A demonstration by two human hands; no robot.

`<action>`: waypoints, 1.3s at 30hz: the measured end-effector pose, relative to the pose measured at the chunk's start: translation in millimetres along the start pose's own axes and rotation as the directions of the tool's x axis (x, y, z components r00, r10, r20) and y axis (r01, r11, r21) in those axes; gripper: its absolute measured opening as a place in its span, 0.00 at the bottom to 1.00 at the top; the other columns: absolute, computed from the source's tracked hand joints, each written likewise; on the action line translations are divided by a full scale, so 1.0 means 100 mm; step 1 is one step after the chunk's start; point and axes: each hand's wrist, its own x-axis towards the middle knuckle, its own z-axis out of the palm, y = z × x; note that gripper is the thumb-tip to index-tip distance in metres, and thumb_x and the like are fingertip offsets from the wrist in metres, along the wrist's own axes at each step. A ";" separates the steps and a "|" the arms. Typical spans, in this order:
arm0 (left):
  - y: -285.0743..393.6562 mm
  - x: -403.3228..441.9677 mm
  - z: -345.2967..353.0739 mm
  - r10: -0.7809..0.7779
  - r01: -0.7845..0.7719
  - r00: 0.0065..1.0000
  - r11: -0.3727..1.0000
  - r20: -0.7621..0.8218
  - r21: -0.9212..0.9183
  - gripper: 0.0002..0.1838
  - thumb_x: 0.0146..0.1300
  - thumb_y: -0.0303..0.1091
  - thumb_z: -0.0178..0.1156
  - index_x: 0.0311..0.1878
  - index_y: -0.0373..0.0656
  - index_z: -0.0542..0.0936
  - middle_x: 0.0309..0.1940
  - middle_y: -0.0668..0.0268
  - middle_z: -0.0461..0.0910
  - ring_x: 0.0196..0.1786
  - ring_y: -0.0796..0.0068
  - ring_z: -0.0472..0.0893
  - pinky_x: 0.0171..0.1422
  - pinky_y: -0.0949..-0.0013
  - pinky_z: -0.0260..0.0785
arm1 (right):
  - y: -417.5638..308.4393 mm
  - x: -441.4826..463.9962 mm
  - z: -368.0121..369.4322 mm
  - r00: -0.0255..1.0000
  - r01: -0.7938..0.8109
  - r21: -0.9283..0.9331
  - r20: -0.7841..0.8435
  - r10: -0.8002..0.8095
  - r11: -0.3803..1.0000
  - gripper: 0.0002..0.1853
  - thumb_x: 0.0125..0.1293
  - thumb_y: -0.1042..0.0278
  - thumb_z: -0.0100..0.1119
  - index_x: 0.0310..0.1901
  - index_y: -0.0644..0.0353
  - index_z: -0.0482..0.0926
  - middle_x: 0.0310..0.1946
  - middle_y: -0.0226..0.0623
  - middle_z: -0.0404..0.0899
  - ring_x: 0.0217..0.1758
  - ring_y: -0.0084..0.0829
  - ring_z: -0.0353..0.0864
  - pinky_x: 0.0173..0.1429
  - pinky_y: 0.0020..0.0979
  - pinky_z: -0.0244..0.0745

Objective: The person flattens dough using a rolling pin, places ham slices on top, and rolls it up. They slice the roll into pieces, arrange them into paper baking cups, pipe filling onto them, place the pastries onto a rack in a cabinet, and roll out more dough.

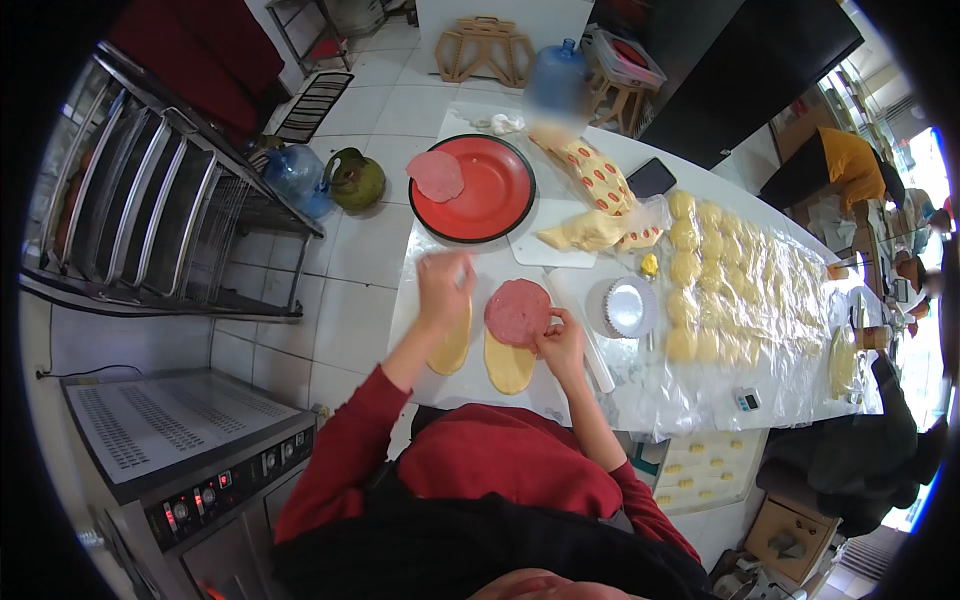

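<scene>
A round pink ham slice (517,312) lies over the upper part of an oval of flattened dough (510,371). My right hand (563,345) pinches the slice's right edge between thumb and fingers. Just left of it, my left hand (444,288) hovers above a second dough oval (450,352), its slightly blurred fingers apart with nothing visible in them. The upper end of that oval is hidden beneath the hand and forearm. Farther up, a red plate (495,185) with a black rim holds more ham (436,176) at its left side.
A white rolling pin (583,330) lies right of the dough, beside a fluted bowl (630,307). Plastic film covers several rows of dough balls (685,268). A printed bag (590,175), phone (652,178) and small timer (747,399) are on the table. A tray rack (150,190) stands left.
</scene>
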 end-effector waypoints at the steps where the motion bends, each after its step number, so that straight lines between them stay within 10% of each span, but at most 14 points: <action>1: -0.13 0.25 -0.05 -0.084 0.084 0.995 0.996 -0.048 0.008 0.08 0.52 0.30 0.57 0.37 0.47 0.77 0.37 0.68 0.78 0.43 0.66 0.75 0.53 0.58 0.57 | -0.03 -0.03 0.00 0.997 0.058 -0.104 -0.048 -0.064 0.993 0.20 0.49 0.76 0.62 0.45 0.65 0.70 0.18 0.35 0.74 0.21 0.25 0.77 0.22 0.27 0.67; 5: -0.70 1.13 -0.09 -0.111 0.115 0.993 0.832 -0.039 0.543 0.15 0.54 0.37 0.57 0.44 0.44 0.75 0.45 0.62 0.74 0.50 0.62 0.72 0.55 0.54 0.59 | 0.00 -0.05 -0.04 0.956 0.214 -0.329 -0.125 -0.266 0.920 0.22 0.48 0.72 0.65 0.45 0.61 0.68 0.18 0.34 0.71 0.16 0.28 0.71 0.23 0.29 0.64; 8: -1.02 1.55 -0.02 -0.339 0.308 0.939 0.753 -0.060 0.581 0.16 0.50 0.38 0.61 0.42 0.43 0.77 0.43 0.61 0.77 0.49 0.61 0.74 0.51 0.55 0.65 | -0.05 -0.07 -0.10 0.956 0.248 -0.211 -0.105 -0.275 0.945 0.22 0.48 0.71 0.66 0.45 0.61 0.68 0.21 0.34 0.70 0.15 0.27 0.69 0.22 0.29 0.63; 11: -1.42 1.76 0.01 -0.480 0.398 0.865 0.832 0.144 0.386 0.15 0.45 0.39 0.66 0.36 0.42 0.79 0.35 0.59 0.80 0.41 0.59 0.79 0.42 0.60 0.70 | -0.12 -0.11 -0.16 0.967 0.212 -0.140 -0.111 -0.228 0.967 0.20 0.50 0.72 0.65 0.44 0.61 0.70 0.23 0.33 0.70 0.15 0.26 0.69 0.21 0.28 0.63; 14: -1.19 1.72 -0.02 -0.365 0.345 0.931 0.845 -0.030 0.409 0.11 0.43 0.36 0.68 0.29 0.41 0.81 0.23 0.62 0.81 0.29 0.64 0.81 0.36 0.67 0.73 | -0.13 -0.09 -0.20 0.968 0.206 -0.121 -0.118 -0.220 0.971 0.16 0.52 0.74 0.62 0.42 0.62 0.72 0.24 0.34 0.71 0.14 0.24 0.69 0.21 0.26 0.63; 21: -0.33 1.07 -0.49 -0.319 0.339 0.940 0.918 0.123 -0.205 0.06 0.51 0.27 0.61 0.29 0.39 0.73 0.22 0.65 0.77 0.26 0.76 0.78 0.31 0.73 0.69 | -0.30 -0.14 -0.11 0.963 0.265 -0.142 -0.013 -0.270 0.954 0.13 0.55 0.80 0.59 0.43 0.66 0.72 0.27 0.31 0.72 0.21 0.14 0.70 0.22 0.17 0.62; 26: -0.53 0.03 -0.46 -0.476 0.723 0.666 0.220 0.574 -0.655 0.07 0.55 0.24 0.59 0.34 0.41 0.69 0.26 0.73 0.71 0.31 0.84 0.73 0.35 0.78 0.69 | -0.29 -0.16 -0.04 0.953 0.301 -0.147 0.065 -0.295 0.942 0.11 0.55 0.78 0.59 0.41 0.66 0.73 0.27 0.30 0.73 0.23 0.14 0.70 0.23 0.17 0.62; 39: -0.32 -0.46 -0.40 -0.606 0.609 0.791 0.764 0.090 -0.212 0.14 0.47 0.20 0.63 0.37 0.40 0.71 0.30 0.62 0.78 0.31 0.78 0.77 0.31 0.76 0.70 | -0.32 -0.27 0.00 0.936 0.341 -0.136 0.143 -0.322 0.930 0.10 0.55 0.78 0.58 0.41 0.66 0.74 0.27 0.29 0.74 0.25 0.15 0.69 0.25 0.17 0.64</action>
